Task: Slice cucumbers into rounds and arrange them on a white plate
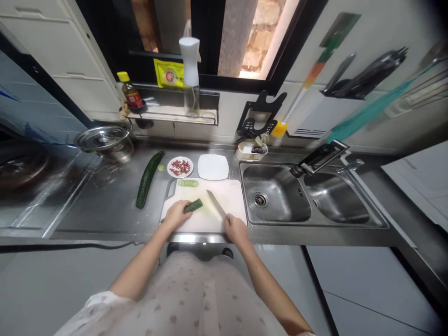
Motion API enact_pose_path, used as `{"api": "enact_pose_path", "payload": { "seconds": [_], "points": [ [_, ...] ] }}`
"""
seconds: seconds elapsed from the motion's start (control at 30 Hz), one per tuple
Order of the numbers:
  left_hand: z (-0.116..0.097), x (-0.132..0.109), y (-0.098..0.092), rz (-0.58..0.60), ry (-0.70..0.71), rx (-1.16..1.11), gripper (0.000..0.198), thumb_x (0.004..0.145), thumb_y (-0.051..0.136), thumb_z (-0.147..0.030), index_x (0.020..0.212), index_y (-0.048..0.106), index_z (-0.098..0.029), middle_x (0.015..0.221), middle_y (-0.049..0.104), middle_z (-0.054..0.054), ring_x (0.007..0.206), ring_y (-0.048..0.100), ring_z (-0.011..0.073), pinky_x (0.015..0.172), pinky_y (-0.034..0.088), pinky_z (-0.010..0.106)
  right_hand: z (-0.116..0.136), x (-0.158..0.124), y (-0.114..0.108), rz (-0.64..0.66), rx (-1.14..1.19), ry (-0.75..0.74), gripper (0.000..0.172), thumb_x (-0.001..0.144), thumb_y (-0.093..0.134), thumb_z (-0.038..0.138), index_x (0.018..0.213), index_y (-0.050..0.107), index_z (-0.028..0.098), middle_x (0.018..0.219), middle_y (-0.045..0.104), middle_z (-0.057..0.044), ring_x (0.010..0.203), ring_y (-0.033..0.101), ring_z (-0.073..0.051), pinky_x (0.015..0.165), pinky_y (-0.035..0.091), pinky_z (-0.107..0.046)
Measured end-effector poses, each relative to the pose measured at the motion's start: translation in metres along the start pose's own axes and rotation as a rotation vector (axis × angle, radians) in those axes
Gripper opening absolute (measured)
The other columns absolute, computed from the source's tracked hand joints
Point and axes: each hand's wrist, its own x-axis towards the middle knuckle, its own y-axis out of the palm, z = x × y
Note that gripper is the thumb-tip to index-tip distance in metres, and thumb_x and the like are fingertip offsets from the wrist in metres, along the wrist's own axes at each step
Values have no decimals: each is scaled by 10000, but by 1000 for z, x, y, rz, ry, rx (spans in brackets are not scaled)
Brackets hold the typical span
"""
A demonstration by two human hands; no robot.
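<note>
My left hand (178, 214) is closed round the near end of a short cucumber piece (194, 205) on the white cutting board (231, 191). In my right hand (235, 228) is the handle of a knife (216, 203), its blade pointing up and left over the board, apart from the cucumber piece. A row of cucumber slices (188, 183) lies at the board's upper left. Behind the board are a white plate of chopped red pieces (179, 167) and a bare square white plate (213, 167). A long whole cucumber (149, 179) rests on the counter to the left.
A double sink (276, 193) with a black faucet (318, 157) is at the right. A lidded steel pot (108, 142) stands at the back left. The wall shelf (168, 113) holds a bottle and a white-topped sprayer. Beside the long cucumber is a small green end piece (161, 167).
</note>
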Motion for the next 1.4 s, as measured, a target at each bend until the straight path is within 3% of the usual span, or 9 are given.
{"api": "enact_pose_path", "payload": {
  "seconds": [0.27,0.4,0.63,1.1,1.4],
  "points": [
    [10,6,-1,-51,69,62,388,771,649,-323,1151,637,-248,1058,662,59,1000,588,229,856,439,308,11,1,-4,44,-18,-46,316,965,329,306,1045,615,199,968,702,-85,901,641,-190,674,359,-254],
    [6,9,4,-119,173,19,387,822,607,-378,1182,618,-238,1082,647,65,1020,583,226,881,449,321,22,0,-5,40,-26,-89,307,968,329,298,1039,610,199,970,699,-88,890,643,-190,683,366,-257],
    [5,16,11,-116,321,-37,319,918,491,-349,1186,628,-243,1055,636,59,995,583,197,891,459,321,36,0,-3,33,-21,-140,307,965,327,270,1009,619,183,942,695,-96,865,640,-185,683,374,-257],
    [9,14,20,-181,392,37,362,914,507,-323,1258,606,-266,963,575,57,911,542,183,841,454,313,46,0,-7,25,-50,-196,299,957,334,259,1055,605,179,943,696,-111,878,650,-204,697,400,-272],
    [9,13,29,-223,358,27,327,947,441,-298,1196,648,-248,949,587,63,908,535,177,850,455,312,48,0,-10,41,-61,-184,273,956,349,239,1050,598,175,942,694,-109,887,651,-191,701,405,-260]
  ]
}}
